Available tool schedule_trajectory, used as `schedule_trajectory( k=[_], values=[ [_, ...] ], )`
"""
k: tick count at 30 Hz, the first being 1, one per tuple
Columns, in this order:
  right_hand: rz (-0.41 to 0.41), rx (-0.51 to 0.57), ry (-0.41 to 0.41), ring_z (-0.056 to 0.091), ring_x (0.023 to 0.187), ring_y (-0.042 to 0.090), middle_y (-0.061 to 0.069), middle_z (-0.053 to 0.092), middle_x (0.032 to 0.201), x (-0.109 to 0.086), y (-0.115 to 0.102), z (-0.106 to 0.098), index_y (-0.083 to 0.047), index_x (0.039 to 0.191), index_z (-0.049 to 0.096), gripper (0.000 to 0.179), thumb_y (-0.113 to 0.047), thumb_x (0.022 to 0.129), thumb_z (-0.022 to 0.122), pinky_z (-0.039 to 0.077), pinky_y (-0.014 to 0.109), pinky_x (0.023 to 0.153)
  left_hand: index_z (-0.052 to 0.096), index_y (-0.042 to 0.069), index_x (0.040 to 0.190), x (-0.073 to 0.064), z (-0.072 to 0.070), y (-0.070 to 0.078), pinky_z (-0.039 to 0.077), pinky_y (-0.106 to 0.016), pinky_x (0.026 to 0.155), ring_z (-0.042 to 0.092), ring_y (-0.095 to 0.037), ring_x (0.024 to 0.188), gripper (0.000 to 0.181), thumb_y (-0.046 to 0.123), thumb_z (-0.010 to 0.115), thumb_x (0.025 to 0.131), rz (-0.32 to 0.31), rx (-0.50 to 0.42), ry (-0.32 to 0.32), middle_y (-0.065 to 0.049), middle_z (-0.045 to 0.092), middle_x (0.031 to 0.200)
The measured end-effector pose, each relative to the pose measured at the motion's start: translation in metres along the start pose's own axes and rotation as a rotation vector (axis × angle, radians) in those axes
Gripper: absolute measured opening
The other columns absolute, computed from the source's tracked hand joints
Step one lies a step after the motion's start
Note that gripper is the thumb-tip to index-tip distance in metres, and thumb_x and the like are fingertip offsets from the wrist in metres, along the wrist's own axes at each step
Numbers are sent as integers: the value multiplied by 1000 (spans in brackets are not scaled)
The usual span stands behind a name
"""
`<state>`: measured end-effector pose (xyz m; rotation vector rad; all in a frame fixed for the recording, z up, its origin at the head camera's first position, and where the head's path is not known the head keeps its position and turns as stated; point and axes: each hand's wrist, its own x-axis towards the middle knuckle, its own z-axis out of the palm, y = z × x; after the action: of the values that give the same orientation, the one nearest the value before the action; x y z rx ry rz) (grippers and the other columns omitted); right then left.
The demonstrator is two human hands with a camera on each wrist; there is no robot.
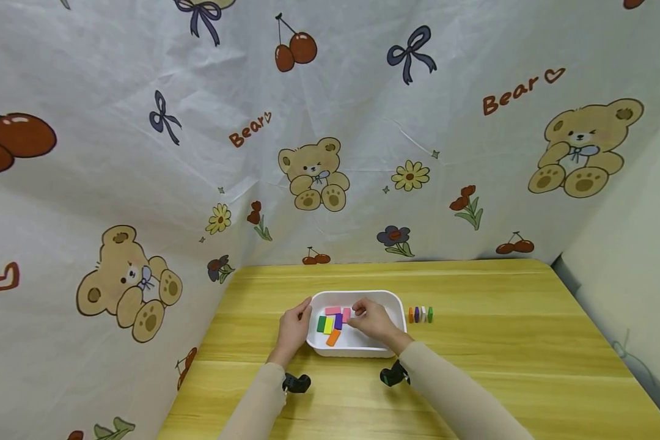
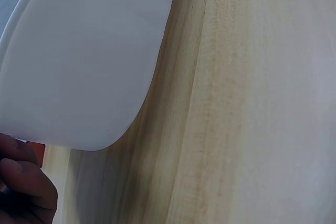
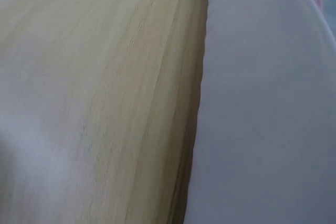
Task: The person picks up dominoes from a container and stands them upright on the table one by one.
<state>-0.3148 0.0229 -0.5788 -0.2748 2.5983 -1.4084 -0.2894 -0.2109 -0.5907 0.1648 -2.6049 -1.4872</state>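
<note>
A white plastic tray (image 1: 363, 352) with rounded corners sits on the table. My left hand (image 1: 294, 330) grips its left rim; in the left wrist view the curled fingers (image 2: 29, 179) show beside the tray's wall (image 2: 84, 66). Over the inside of the tray, my right hand (image 1: 375, 320) pinches a small pink block (image 1: 346, 315) at its right side. Close by lie another pink block (image 1: 332, 310), a purple one (image 1: 338, 321), a yellow one (image 1: 328, 325), a green one (image 1: 321, 324) and an orange one (image 1: 333, 337). In the right wrist view the tray's wall (image 3: 262, 103) hides the right hand.
Just right of the tray, a short row of blocks stands on edge: orange (image 1: 410, 315), purple (image 1: 417, 314), white (image 1: 423, 314) and green (image 1: 430, 314). The wooden table (image 1: 500, 354) meets a printed cloth (image 1: 363, 232) at the back and left. A pale wall rises at the right.
</note>
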Motion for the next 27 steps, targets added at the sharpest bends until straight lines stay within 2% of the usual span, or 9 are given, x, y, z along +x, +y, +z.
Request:
schedule_trajectory(
  k=[11, 18, 27],
  values=[
    [-32, -96, 5, 55, 87, 18, 8, 65, 98, 10, 3, 13, -2, 110, 65, 37, -19, 84, 86, 52, 34, 83, 60, 15, 145, 0, -1, 0, 50, -47, 111, 54, -29, 140, 40, 29, 54, 109, -2, 11, 3, -7, 59, 150],
    [-43, -126, 1, 53, 85, 18, 8, 62, 95, 12, 2, 16, -3, 108, 64, 36, -18, 83, 86, 49, 33, 80, 60, 15, 145, 0, -1, -1, 50, -46, 111, 54, -28, 140, 40, 29, 54, 109, -9, 15, 9, -7, 59, 149],
    [8, -139, 3, 52, 86, 20, 7, 57, 92, 16, 1, 20, -2, 109, 63, 35, -17, 85, 84, 46, 32, 74, 61, 16, 145, -1, -1, 3, 50, -46, 111, 55, -28, 140, 38, 27, 54, 109, -15, 7, 9, -7, 59, 149]
  ],
)
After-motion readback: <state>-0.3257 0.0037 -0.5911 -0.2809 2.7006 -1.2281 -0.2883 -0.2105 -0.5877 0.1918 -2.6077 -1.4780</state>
